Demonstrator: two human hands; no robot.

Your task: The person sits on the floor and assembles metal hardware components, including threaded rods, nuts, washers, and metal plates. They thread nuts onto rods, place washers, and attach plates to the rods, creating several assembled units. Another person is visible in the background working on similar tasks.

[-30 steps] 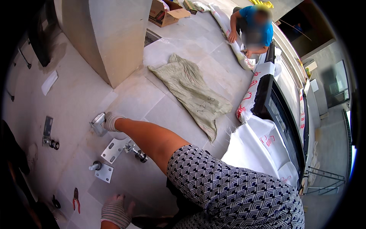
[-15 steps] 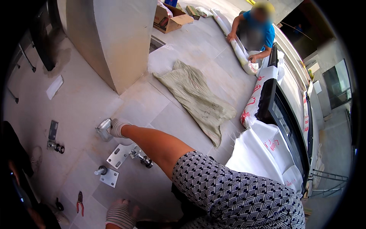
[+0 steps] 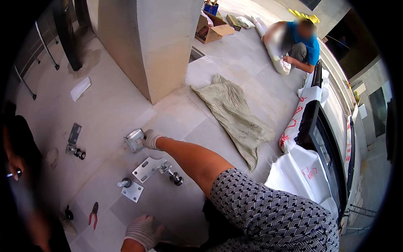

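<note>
At the end of my outstretched arm, my gloved right hand (image 3: 153,139) grips the edge of a shiny, box-shaped metal bracket (image 3: 134,141) on the floor. My left hand (image 3: 144,232), in a striped glove, is low in the picture with its thumb apart from the fingers and nothing visible in it. Between the hands are a slotted metal plate (image 3: 147,169), a roller fitting (image 3: 172,174) beside its right end, and a square plate with an upright bolt (image 3: 132,191). Red-handled pliers (image 3: 93,215) lie to the left of my left hand.
Another roller bracket (image 3: 74,142) lies farther left, near a person in dark clothes (image 3: 25,168). A concrete pillar (image 3: 147,54) stands ahead, with a crumpled woven sack (image 3: 233,115) to its right. Beyond, a person in blue (image 3: 311,48) crouches by a wrapped roll (image 3: 277,59). White sheeting (image 3: 300,170) drapes a black frame.
The whole scene has shifted rightward in the picture. My right hand stays on the bracket. The person in blue bends lower over the roll; more of the dark-clothed person shows at left.
</note>
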